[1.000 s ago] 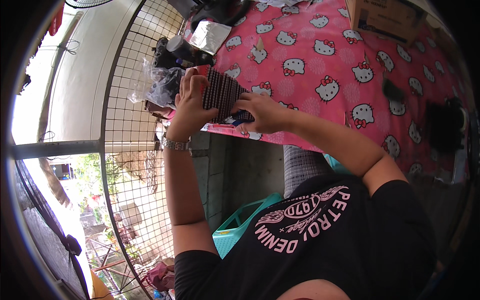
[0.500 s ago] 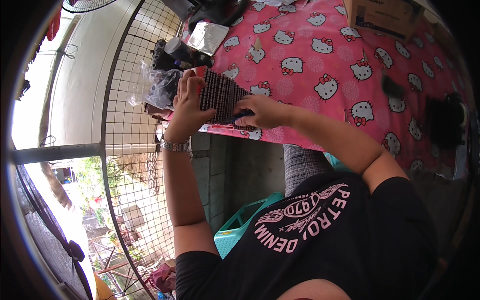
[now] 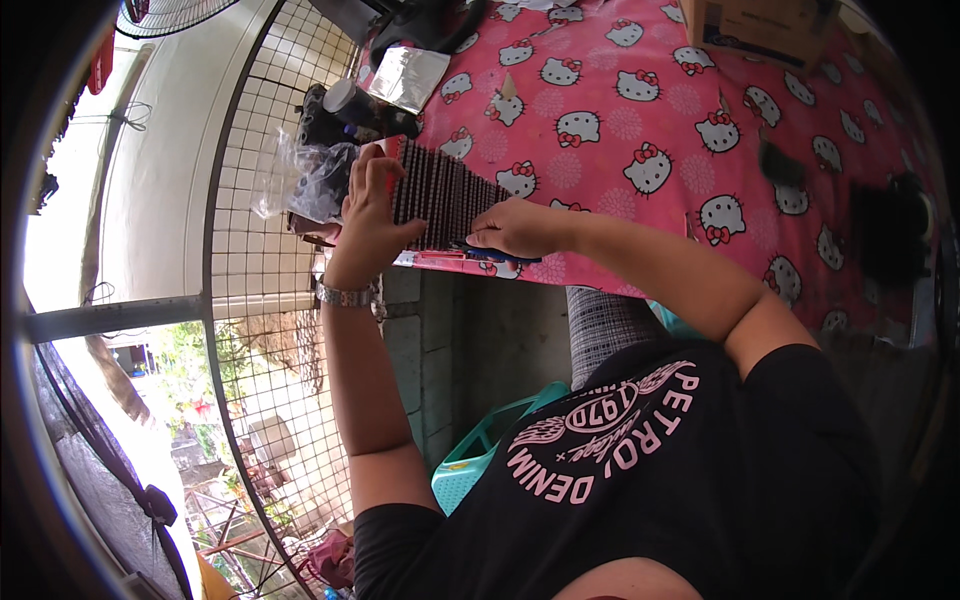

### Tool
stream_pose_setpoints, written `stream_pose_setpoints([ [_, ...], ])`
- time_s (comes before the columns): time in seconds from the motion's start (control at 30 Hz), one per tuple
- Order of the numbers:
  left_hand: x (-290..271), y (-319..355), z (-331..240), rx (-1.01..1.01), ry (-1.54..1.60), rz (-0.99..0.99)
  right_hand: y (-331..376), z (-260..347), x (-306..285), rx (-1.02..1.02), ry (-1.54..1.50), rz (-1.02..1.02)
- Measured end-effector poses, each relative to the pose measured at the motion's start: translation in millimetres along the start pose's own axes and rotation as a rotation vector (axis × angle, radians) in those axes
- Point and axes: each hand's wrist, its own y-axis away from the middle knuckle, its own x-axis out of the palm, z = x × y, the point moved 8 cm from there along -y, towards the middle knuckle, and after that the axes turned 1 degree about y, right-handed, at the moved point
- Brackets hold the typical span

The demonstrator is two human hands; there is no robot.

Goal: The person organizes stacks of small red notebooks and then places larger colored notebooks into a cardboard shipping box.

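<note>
a dark ridged block (image 3: 445, 195), banded with close pale rows and red at its left end, lies at the near left of the counter (image 3: 605, 90), along the edge of the pink patterned cover. the left hand (image 3: 370, 215) is spread wide against that red end, fingers on the far side and thumb well apart from them, reaching onto the ridged face. the right hand (image 3: 515, 228) is curled narrow at the other end — a blue item (image 3: 497, 254) shows just beneath its fingers, but i cannot tell whether it is gripped or only touched. the block looks light to middling and fairly stiff as a whole, though the fine rows could flex or shift against each other if pressed unevenly; the ribbing should give fingertips some bite, so slipping seems a small worry. the safest hold would be by the two ends, palms square to them, rather than pinching single ridges. a clear plastic bag (image 3: 318, 185) sits just beside the left hand, with a silver packet (image 3: 410, 78) beyond — both apart from the block.
</note>
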Motion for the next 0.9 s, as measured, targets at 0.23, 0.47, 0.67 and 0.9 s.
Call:
stream_pose_setpoints([
  [0.23,-1,-4,-6,0.013,0.003,-0.012,17,15,-14,-0.532,0.425,-0.494],
  [0.47,-2,-2,-5,0.02,0.021,-0.019,3,-1,-6,-0.278,0.293,-0.299],
  [0.67,-1,-3,-7,0.017,-0.015,0.027,10,4,-11,-0.479,0.483,-0.455],
  [0.9,-3,-1,-6,0.02,0.061,-0.008,0,-11,-8,-0.249,0.314,-0.215],
])
